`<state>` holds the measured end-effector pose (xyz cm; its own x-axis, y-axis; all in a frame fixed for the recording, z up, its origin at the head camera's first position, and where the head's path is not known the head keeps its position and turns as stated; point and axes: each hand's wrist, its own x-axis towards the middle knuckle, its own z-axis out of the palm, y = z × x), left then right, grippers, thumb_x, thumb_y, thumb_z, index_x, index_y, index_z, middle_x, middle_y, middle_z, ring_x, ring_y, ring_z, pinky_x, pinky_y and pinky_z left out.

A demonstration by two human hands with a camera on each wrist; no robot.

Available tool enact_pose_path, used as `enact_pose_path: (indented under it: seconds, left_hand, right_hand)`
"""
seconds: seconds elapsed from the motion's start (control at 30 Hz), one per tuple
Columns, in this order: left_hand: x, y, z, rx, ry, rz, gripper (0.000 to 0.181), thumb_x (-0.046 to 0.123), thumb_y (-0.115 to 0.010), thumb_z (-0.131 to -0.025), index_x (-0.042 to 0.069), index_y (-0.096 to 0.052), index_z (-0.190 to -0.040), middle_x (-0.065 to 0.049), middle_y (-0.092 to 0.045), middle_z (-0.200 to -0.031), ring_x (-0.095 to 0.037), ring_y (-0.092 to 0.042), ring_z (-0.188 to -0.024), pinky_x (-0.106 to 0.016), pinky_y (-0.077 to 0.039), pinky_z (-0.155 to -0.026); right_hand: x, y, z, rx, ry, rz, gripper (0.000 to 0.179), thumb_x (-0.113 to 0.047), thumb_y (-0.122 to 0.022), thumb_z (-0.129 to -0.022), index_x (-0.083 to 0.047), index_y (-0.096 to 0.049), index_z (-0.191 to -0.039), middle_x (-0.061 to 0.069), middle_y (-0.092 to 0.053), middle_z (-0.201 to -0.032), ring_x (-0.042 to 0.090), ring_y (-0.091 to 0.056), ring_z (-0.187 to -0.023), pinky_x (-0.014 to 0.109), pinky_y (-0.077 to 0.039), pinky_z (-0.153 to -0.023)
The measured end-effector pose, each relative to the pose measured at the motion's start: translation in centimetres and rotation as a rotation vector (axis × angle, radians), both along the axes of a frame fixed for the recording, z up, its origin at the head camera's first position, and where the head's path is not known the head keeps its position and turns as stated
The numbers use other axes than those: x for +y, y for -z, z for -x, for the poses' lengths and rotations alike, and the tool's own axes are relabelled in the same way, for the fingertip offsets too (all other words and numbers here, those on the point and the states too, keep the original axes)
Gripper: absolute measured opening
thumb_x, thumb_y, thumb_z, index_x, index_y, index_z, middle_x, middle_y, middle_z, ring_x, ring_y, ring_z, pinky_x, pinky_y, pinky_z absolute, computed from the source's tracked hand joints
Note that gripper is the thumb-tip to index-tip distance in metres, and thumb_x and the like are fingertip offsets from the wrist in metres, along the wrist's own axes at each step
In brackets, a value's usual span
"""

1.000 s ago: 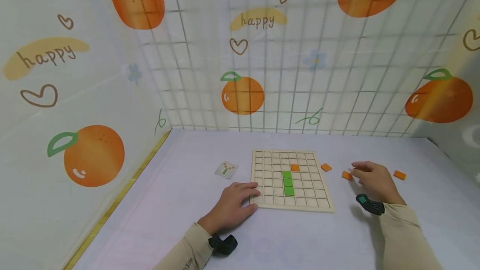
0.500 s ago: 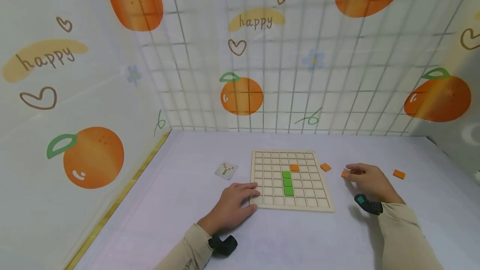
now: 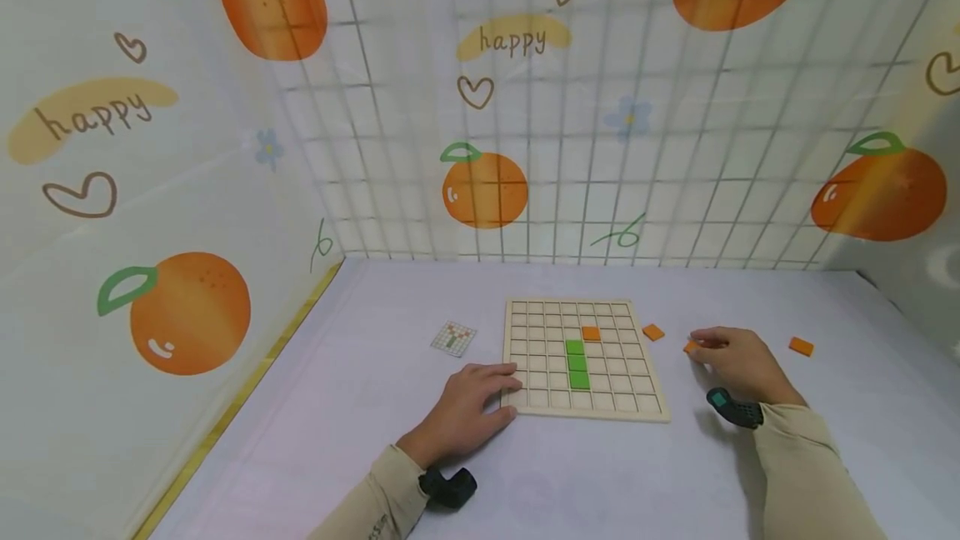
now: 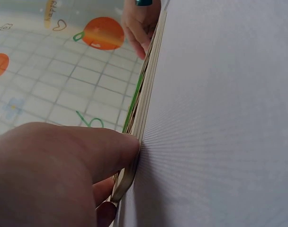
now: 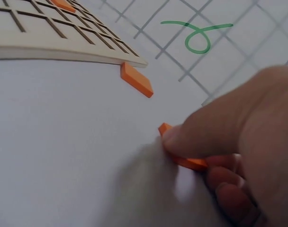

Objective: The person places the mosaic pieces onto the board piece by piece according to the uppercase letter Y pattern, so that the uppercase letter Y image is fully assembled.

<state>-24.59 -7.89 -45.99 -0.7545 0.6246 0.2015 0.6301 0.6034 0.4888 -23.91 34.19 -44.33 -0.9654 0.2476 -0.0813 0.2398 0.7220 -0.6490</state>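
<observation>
My right hand (image 3: 738, 362) pinches an orange square tile (image 5: 192, 163) to the right of the board; in the right wrist view the thumb lies across its face and other fingers curl beneath. A wooden grid board (image 3: 540, 400) lies in front of me. Three green tiles (image 3: 577, 362) stand in a column on it, with one orange tile (image 3: 591, 333) up and to their right. At the board's near left corner my left hand (image 3: 467, 413) rests, fingertips over the left rim. Its thumb touches the board's edge (image 4: 143, 111) in the left wrist view.
One loose orange tile (image 3: 653, 332) lies just off the board's right edge, another orange tile (image 3: 802, 346) farther right, beyond my right hand. A small card (image 3: 453, 338) with a printed grid pattern lies left of the board. A patterned curtain (image 3: 405, 190) closes off the back.
My right hand has moved slightly left and down onto the middle loose orange tile, and its thumb and fingers have closed on it. The left hand has stayed at the board.
</observation>
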Motion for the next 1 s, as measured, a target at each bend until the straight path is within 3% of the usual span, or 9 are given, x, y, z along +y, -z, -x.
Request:
enact_pose_path:
  seconds: [0.23, 0.57, 0.8, 1.0]
  left_hand:
    - [-0.1, -0.3, 0.0, 0.023, 0.013, -0.007, 0.034, 0.029, -0.062, -0.097, 0.017, -0.067, -0.129, 0.002, -0.052, -0.148, -0.023, -0.046, -0.132, -0.053, -0.034, -0.107]
    - [0.0, 0.2, -0.1, 0.029, 0.026, -0.034, 0.033, 0.028, -0.063, -0.096, 0.017, -0.067, -0.128, 0.001, -0.053, -0.147, -0.024, -0.048, -0.130, -0.053, -0.035, -0.106]
    - [0.0, 0.3, -0.1, 0.037, 0.028, -0.025, 0.034, 0.028, -0.063, -0.097, 0.017, -0.067, -0.129, 0.002, -0.052, -0.147, -0.023, -0.047, -0.130, -0.053, -0.035, -0.105]
    - [-0.2, 0.2, 0.0, 0.035, 0.015, -0.011, 0.034, 0.029, -0.062, -0.097, 0.019, -0.067, -0.129, 0.004, -0.051, -0.148, -0.021, -0.046, -0.131, -0.051, -0.034, -0.106]
  right_hand:
    - [-0.3, 0.1, 0.2, -0.002, 0.015, 0.013, 0.041, -0.017, -0.061, -0.098, 0.006, -0.057, -0.132, 0.030, -0.058, -0.128, 0.041, -0.053, -0.110, 0.053, -0.048, -0.087]
    - [0.2, 0.2, -0.3, 0.035, 0.003, -0.025, 0.042, -0.020, -0.062, -0.097, 0.005, -0.056, -0.130, 0.030, -0.057, -0.122, 0.041, -0.052, -0.104, 0.053, -0.046, -0.083]
    - [0.3, 1.0, -0.1, 0.060, 0.053, -0.030, 0.048, -0.019, -0.062, -0.096, 0.003, -0.051, -0.137, 0.032, -0.053, -0.123, 0.046, -0.050, -0.107, 0.057, -0.046, -0.084]
    - [0.0, 1.0, 0.2, 0.099, 0.070, -0.056, 0.047, -0.019, -0.060, -0.096, 0.003, -0.053, -0.137, 0.029, -0.056, -0.116, 0.041, -0.052, -0.099, 0.047, -0.048, -0.075]
